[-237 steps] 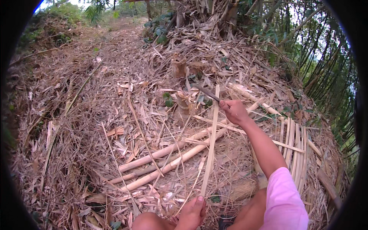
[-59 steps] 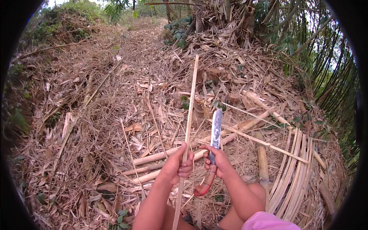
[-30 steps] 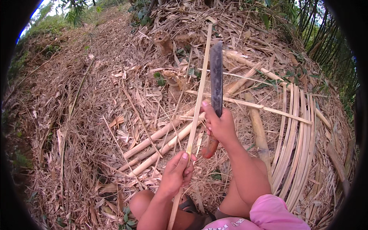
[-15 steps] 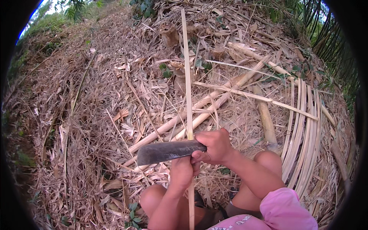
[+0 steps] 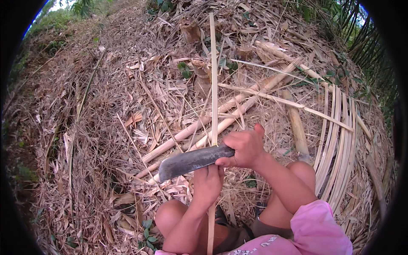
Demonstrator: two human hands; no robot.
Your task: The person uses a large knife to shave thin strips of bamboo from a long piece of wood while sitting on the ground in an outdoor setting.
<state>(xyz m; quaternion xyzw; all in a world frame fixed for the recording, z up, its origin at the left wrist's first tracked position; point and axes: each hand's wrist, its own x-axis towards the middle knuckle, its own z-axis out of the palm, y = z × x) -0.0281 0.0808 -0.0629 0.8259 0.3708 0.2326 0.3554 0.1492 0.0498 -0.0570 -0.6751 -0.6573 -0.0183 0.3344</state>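
Note:
My right hand [image 5: 245, 148] is closed round the handle end of a broad, dark-bladed machete [image 5: 187, 163]. Its blade points left and lies across a long, pale bamboo strip [image 5: 214, 85]. Just below the blade, my left hand [image 5: 207, 185] is closed round the strip. The strip runs from between my knees to far ahead of me. Where the edge meets the strip is hidden by the blade, and part of my left hand's fingers is covered too.
Several finished-looking pale strips [image 5: 340, 148] lie side by side at my right. Bamboo poles [image 5: 229, 121] cross on the ground ahead, near cut stumps [image 5: 200, 70]. Another strip [image 5: 289, 102] lies over the poles. Dry leaves and stalks [image 5: 114, 106] cover the ground.
My right hand and the machete have moved slightly away from me and to the right, the blade tilting more. My left hand and the strip have shifted a little right.

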